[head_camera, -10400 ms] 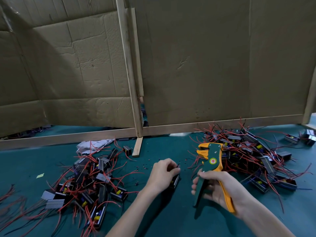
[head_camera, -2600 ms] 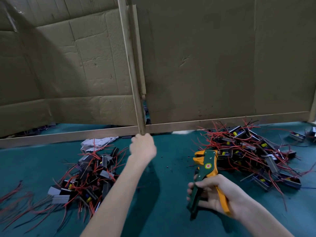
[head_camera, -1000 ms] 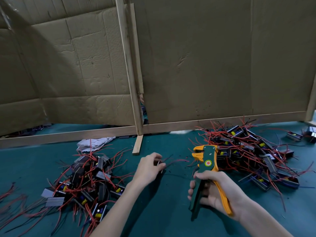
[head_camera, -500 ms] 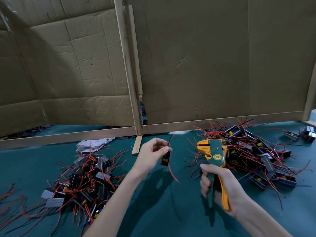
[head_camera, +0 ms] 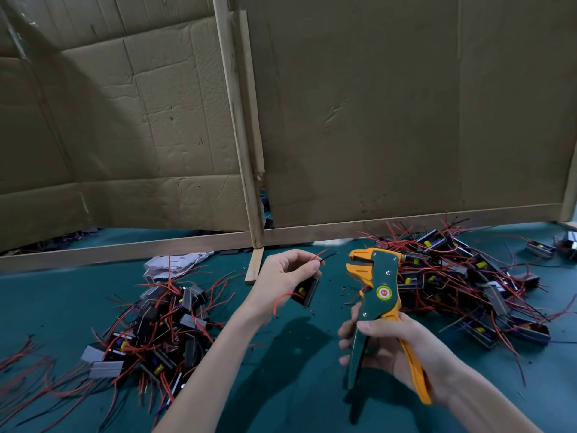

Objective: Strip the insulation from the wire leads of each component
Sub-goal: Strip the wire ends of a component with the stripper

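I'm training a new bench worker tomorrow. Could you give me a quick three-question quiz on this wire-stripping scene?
1. Which hand holds the wire stripper? A) left B) right C) neither
2. True or false: the lead tips pinched by the left hand sit between the stripper's jaws.
3. Fill in: the stripper's handles are green and ____.
Key: 1 B, the right hand; 2 false, they are apart; 3 orange.
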`<state>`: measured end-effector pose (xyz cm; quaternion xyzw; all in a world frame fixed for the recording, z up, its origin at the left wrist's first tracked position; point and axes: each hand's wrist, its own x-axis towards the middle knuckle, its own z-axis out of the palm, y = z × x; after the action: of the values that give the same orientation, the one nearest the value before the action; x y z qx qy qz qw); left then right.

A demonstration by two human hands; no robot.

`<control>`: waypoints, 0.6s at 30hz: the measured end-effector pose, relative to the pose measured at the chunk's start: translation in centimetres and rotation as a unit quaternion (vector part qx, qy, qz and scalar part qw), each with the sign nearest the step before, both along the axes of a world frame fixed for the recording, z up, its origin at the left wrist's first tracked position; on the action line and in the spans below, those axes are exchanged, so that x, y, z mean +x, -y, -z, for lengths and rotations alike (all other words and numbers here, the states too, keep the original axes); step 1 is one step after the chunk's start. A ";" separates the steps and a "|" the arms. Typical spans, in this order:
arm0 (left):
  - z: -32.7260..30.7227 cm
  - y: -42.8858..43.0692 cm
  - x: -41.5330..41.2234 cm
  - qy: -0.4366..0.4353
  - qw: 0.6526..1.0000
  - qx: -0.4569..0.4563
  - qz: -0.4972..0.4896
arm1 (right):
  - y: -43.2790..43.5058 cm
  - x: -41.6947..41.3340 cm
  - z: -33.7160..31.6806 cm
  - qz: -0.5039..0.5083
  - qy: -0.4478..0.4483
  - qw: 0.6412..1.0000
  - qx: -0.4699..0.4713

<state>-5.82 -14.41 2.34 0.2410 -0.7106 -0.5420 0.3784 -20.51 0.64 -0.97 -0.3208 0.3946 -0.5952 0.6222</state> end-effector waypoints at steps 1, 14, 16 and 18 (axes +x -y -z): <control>-0.1 0.0 0.0 -0.001 1.000 -0.004 -0.001 | -0.1 0.1 0.0 -0.007 -0.004 1.000 0.002; 0.6 1.2 0.2 0.045 0.997 0.002 -0.059 | 0.3 0.0 -0.2 -0.001 -0.013 0.995 0.100; 1.2 1.5 0.3 0.098 0.992 -0.009 -0.079 | 0.4 0.0 0.0 0.003 0.015 0.995 0.099; 1.9 1.6 0.3 0.137 0.986 -0.017 -0.089 | 0.5 -0.3 0.3 0.003 0.067 0.993 0.093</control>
<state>-5.49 -16.02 0.46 0.3689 -0.7404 -0.4559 0.3283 -20.76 0.09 -1.30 -0.2196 0.4063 -0.5780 0.6728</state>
